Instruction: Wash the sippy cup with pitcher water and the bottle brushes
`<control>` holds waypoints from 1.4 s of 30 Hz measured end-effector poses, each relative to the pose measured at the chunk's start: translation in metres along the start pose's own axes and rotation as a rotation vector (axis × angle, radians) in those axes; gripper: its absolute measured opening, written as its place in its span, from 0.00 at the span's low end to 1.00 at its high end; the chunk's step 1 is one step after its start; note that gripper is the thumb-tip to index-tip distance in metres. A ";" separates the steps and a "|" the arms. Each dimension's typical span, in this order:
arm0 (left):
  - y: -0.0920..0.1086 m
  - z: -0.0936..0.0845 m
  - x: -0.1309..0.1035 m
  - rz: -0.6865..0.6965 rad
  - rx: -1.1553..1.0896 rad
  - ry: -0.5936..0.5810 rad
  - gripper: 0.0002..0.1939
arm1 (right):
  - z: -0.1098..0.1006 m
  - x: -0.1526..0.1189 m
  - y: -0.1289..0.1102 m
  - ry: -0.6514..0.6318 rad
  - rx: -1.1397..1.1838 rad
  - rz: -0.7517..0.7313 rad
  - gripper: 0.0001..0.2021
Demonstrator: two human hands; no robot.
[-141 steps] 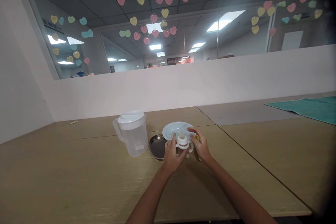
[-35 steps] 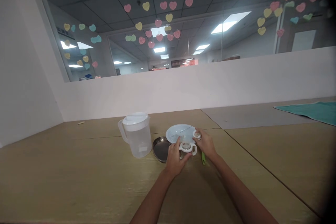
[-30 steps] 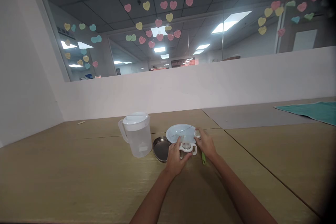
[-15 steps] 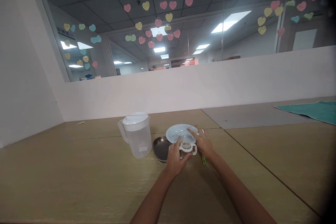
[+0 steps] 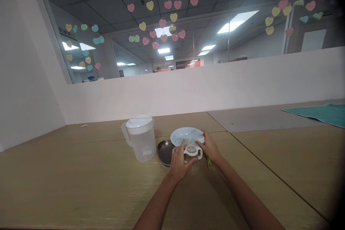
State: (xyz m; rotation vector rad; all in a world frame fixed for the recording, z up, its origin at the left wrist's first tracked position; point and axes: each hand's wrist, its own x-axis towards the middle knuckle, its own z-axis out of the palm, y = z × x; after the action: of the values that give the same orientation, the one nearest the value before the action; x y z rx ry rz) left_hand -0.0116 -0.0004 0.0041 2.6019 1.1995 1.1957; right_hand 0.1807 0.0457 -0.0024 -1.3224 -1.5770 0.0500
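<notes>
Btl [image 5: 191,149], low mid of pic, is open, top off. L hand [image 5: 178,163] curls round btl; R hand [image 5: 211,148] pinches white top [image 5: 201,139] by blue plate [image 5: 176,137]. Top's not on btl.

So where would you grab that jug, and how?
I'd take the jug by its handle, coming in from the left, ideally with the left hand. The jug stands upright, and its handle sticks out that way, away from the pan close on its right. Fingers could curl round the grip, which looks surer than squeezing the wide body.
</notes>
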 end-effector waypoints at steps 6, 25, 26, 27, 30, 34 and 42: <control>-0.016 -0.028 0.007 -0.105 0.350 0.471 0.36 | 0.002 0.000 0.004 -0.083 0.073 0.037 0.21; -0.074 -0.060 0.000 -0.585 0.375 0.829 0.47 | 0.002 -0.021 -0.033 0.124 -0.190 -0.357 0.24; -0.072 -0.060 0.000 -0.578 0.399 0.817 0.46 | 0.003 -0.022 -0.032 0.146 -0.218 -0.379 0.24; -0.070 -0.060 0.000 -0.565 0.428 0.802 0.45 | 0.004 -0.022 -0.031 0.160 -0.233 -0.395 0.23; -0.066 -0.060 0.001 -0.496 0.519 0.756 0.42 | 0.003 -0.023 -0.027 0.175 -0.248 -0.411 0.23; -0.065 -0.060 0.001 -0.375 0.605 0.678 0.38 | 0.001 -0.023 -0.025 0.178 -0.236 -0.400 0.23; -0.062 -0.056 0.001 -0.231 0.712 0.512 0.28 | 0.003 -0.024 -0.020 0.164 -0.210 -0.401 0.23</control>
State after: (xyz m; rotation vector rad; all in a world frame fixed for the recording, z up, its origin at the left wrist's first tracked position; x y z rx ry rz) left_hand -0.0874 0.0287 0.0236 2.4968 2.3220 1.6823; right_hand 0.1616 0.0219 -0.0072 -1.1106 -1.7096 -0.4718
